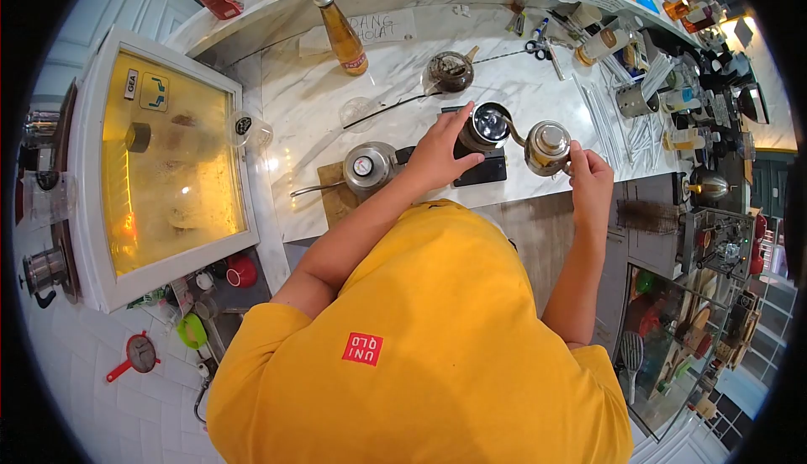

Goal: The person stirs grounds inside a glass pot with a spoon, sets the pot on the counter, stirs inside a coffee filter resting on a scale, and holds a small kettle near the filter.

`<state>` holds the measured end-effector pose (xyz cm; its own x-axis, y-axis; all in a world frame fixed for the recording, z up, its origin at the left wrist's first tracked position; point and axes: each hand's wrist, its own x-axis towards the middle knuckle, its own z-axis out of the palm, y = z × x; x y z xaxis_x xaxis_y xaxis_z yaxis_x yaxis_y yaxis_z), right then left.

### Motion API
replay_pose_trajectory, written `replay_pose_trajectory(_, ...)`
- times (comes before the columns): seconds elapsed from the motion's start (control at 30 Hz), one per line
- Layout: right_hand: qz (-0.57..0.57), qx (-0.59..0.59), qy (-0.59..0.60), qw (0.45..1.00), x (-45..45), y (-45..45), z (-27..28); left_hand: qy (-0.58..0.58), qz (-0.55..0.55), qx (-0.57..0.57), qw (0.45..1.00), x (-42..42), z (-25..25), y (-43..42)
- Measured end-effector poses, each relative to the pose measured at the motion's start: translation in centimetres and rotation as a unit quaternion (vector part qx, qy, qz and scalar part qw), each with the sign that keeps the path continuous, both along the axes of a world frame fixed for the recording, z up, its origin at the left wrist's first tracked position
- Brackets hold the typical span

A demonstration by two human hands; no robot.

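Note:
My left hand (441,150) curves round the left side of a black cup (487,126), thumb and fingers on either side of it. The cup stands on a flat black scale (482,173). My right hand (592,171) grips the handle of a small silver gooseneck pot (548,146). Its spout reaches over the cup's right rim; whether liquid flows is too small to tell. Left of my left hand stands a steel kettle (370,170) with a dial on its lid, on a wooden board (334,198). Beyond the cup is a glass pot (450,72) of dark liquid.
An amber bottle (343,35) stands at the counter's back left. A thin dark stick (391,111) lies across the marble. Scissors (535,47), wrapped straws (598,123) and a metal holder (636,100) are on the right. A white-framed glass door (172,161) is at left.

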<state>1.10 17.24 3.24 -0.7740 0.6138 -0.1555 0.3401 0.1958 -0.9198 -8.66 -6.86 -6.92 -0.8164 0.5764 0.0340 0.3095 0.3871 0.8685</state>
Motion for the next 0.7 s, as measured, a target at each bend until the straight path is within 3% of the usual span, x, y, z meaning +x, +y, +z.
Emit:
replay_pose_trajectory(0.2,-0.021,-0.1,0.009,0.995,1.0,1.1,0.3,0.011,0.007,-0.001,1.0,0.0,-0.2,0.0)
replay_pose_trajectory(0.3,-0.019,-0.091,0.011,0.996,1.6,2.0,-0.2,-0.023,0.004,-0.005,1.0,-0.1,0.2,0.0)
replay_pose_trajectory(0.5,0.022,0.057,0.016,0.998,1.4,1.9,-1.1,-0.025,0.002,0.004,1.0,-0.1,0.4,0.0)
replay_pose_trajectory(0.6,0.025,0.141,-0.061,0.988,1.2,1.2,0.0,-0.013,0.0,0.008,1.0,-0.1,0.2,-0.1)
replay_pose_trajectory(0.7,0.028,0.136,-0.043,0.989,1.0,1.0,-0.4,-0.011,0.003,0.009,1.0,-0.1,0.1,0.0)
